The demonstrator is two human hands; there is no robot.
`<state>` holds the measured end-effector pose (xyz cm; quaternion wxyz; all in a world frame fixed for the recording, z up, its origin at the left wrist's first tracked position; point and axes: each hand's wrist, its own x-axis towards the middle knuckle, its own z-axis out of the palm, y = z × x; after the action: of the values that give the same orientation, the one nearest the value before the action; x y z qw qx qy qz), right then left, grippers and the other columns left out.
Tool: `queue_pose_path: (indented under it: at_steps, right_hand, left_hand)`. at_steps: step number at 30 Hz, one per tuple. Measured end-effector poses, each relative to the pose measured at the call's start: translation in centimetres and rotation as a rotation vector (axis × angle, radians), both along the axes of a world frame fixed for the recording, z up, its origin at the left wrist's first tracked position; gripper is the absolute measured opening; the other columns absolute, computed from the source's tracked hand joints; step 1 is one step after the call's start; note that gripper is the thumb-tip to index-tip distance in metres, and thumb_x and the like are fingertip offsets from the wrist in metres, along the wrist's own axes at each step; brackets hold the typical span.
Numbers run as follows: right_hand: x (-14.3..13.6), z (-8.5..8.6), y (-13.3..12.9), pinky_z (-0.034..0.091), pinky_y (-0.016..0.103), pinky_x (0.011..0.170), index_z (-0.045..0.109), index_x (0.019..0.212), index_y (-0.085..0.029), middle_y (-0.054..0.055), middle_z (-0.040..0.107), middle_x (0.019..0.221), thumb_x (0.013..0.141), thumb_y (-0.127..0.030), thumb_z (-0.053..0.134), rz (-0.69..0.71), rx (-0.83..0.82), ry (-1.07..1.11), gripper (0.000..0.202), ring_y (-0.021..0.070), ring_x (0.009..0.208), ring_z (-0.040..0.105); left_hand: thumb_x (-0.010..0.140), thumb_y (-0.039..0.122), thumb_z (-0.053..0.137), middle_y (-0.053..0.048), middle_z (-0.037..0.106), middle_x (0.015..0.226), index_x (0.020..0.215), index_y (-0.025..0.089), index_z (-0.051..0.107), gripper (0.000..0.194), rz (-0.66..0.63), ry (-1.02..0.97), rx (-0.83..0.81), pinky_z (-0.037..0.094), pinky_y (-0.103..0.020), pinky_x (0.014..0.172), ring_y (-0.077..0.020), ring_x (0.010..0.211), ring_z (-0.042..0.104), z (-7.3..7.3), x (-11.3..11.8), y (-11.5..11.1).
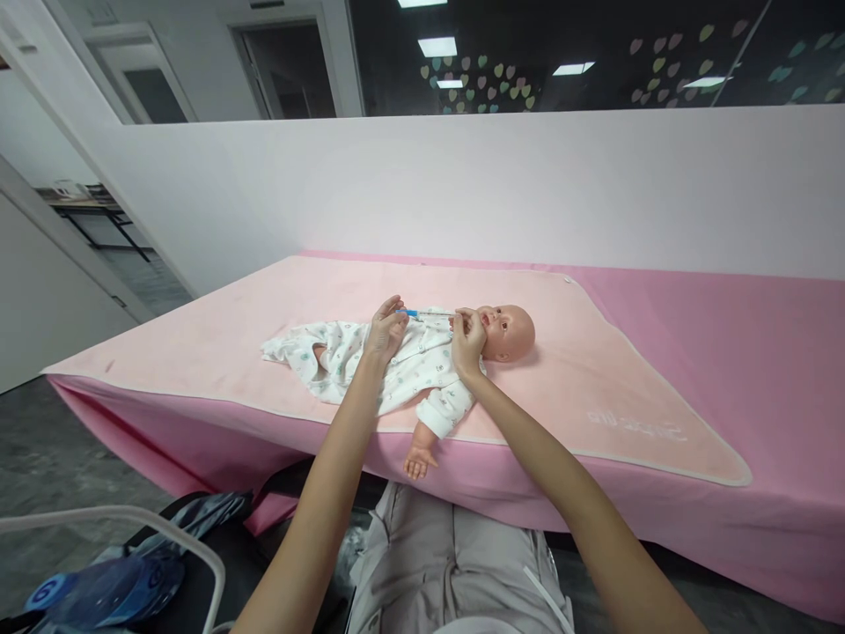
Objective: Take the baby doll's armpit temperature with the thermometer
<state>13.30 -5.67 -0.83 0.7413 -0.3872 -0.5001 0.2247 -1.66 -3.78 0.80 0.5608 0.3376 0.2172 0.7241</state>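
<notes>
A baby doll [515, 335] in a white printed outfit [422, 361] lies on its back, its head to the right. Above its chest, a thin clear stick with a blue end [432, 314], perhaps a thermometer, runs level between my hands. The fingers of my left hand [388, 326] are closed at the blue end. My right hand [467, 339] pinches the other end, close beside the doll's chin. That tip is partly hidden by my fingers. One doll hand [420, 460] hangs over the near edge of the bed.
A peach mat [574, 387] lies over a pink sheet [759, 370]. Behind rises a white wall [528, 194] with a dark window above. At lower left are a blue-capped water bottle [112, 590] and a white curved bar [165, 526].
</notes>
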Motion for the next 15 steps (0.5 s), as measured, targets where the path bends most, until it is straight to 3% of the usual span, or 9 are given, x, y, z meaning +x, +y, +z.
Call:
queue_pose_path:
  at_steps: [15]
  right_hand:
    - [0.04, -0.01, 0.06, 0.047, 0.025, 0.067, 0.054, 0.083, -0.018, 0.0, 0.058, 0.074, 0.082, -0.029, 0.044, 0.01, -0.008, 0.038, 0.015, 0.0123, 0.068, 0.059]
  left_hand:
    - [0.053, 0.006, 0.073, 0.005, 0.059, 0.072, 0.088, 0.019, 0.063, 0.039, -0.025, 0.031, 0.005, 0.045, -0.014, 0.064, -0.0028, 0.062, 0.058, -0.53, -0.26, 0.4]
